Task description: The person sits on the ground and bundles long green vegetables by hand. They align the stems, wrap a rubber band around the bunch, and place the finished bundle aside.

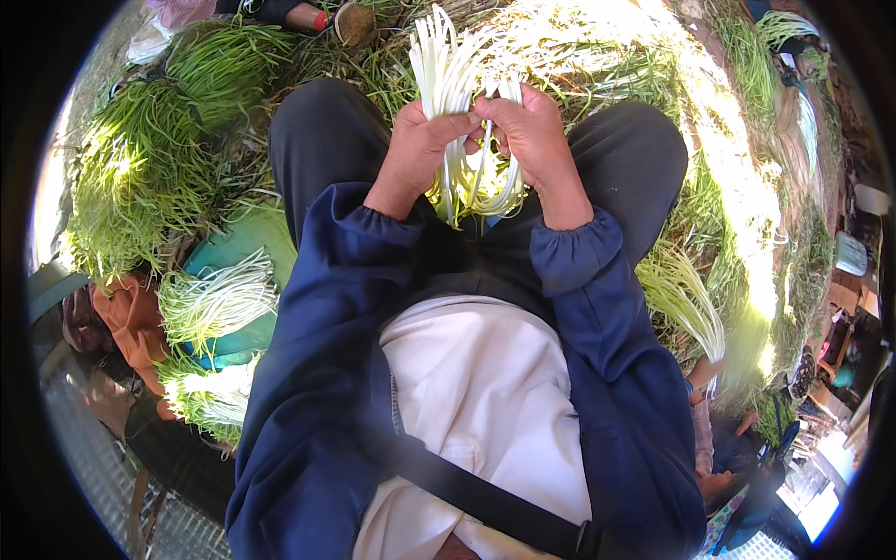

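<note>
My left hand (420, 140) is closed round a thick bundle of pale plant stalks (441, 66), whose white ends fan out above the fist. Close against it, thumb beside thumb, my right hand (528, 133) grips a smaller bunch of the same stalks (509, 91). One pale stalk runs down between the two hands. Below them the stalks hang in loops, yellow-green at the lower end, between my bent knees. The palms and some of the fingers are hidden.
Heaps of long green leaves (140, 168) lie at the left. Below them, pale stalk bundles (220, 297) rest on green-blue material (227, 343). Leafy litter covers the ground ahead and at the right. Other people sit near: a foot (353, 24) at the top, a hand with stalks (703, 371) at right.
</note>
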`<state>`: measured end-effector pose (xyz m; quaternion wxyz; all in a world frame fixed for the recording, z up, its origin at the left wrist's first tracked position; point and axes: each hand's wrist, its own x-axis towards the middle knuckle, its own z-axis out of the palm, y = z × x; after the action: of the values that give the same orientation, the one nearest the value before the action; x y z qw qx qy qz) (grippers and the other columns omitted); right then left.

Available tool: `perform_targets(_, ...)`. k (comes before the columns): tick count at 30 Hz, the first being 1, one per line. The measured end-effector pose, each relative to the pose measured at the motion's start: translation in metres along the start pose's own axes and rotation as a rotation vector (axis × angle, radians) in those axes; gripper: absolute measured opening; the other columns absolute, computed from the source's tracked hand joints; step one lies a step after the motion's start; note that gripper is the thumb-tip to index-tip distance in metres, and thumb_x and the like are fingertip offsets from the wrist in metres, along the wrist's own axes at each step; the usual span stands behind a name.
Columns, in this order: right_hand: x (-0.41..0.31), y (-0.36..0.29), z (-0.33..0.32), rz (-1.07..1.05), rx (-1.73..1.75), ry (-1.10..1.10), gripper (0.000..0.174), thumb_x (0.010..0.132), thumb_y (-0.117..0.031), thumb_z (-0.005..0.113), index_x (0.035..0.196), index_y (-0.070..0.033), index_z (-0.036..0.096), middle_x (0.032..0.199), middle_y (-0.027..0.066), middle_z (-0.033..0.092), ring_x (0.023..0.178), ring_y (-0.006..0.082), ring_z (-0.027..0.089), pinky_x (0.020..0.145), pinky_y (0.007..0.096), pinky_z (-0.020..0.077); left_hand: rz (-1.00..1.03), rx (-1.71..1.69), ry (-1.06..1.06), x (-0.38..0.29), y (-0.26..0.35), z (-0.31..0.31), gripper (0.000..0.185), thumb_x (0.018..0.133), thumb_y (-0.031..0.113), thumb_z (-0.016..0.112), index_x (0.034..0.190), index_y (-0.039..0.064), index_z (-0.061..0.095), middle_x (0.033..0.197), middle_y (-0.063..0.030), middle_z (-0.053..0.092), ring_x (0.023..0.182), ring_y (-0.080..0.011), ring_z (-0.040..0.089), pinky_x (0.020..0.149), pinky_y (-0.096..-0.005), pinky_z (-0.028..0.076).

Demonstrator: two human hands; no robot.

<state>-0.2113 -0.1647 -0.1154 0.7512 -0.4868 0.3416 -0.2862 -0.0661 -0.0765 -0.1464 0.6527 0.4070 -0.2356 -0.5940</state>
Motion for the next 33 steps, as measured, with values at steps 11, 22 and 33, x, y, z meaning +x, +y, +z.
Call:
perform_targets(11, 0.001, 0.007, -0.039, 0.005, 0.422, 0.174, 0.013, 0.102, -0.018, 0.062, 0.099, -0.005, 0.061, 0.088, 0.0143, 0.070, 0.084, 0.0290, 0.072, 0.076, 0.0442, 0.0618, 0.080, -0.087, 0.063, 0.000, 0.026, -0.018, 0.016, 0.097, 0.012, 0.068, 0.108, 0.000, 0.068, 0.089, -0.0088, 0.071, 0.077, -0.0186, 0.070, 0.072, -0.0317, 0.058)
perform_targets(22, -0.007, -0.055, -0.040, -0.243, 0.340, 0.233, 0.007, 0.099, -0.012, 0.064, 0.099, -0.006, 0.060, 0.069, -0.0013, 0.052, 0.051, 0.0096, 0.047, 0.046, 0.0273, 0.0406, 0.134, -0.080, -0.006, 0.000, 0.043, -0.026, 0.020, 0.097, 0.011, 0.067, 0.114, 0.000, 0.067, 0.090, -0.0080, 0.068, 0.072, -0.0158, 0.063, 0.066, -0.0289, 0.054)
perform_targets(33, 0.022, -0.022, 0.028, -0.033, 0.029, -0.009, 0.021, 0.092, -0.012, 0.072, 0.102, 0.004, 0.063, 0.078, 0.0078, 0.067, 0.055, 0.0144, 0.058, 0.048, 0.0291, 0.0475, 0.007, 0.024, -0.090, 0.000, 0.024, -0.007, 0.019, 0.095, 0.007, 0.069, 0.112, 0.000, 0.070, 0.090, -0.0066, 0.071, 0.072, -0.0145, 0.065, 0.063, -0.0273, 0.052)
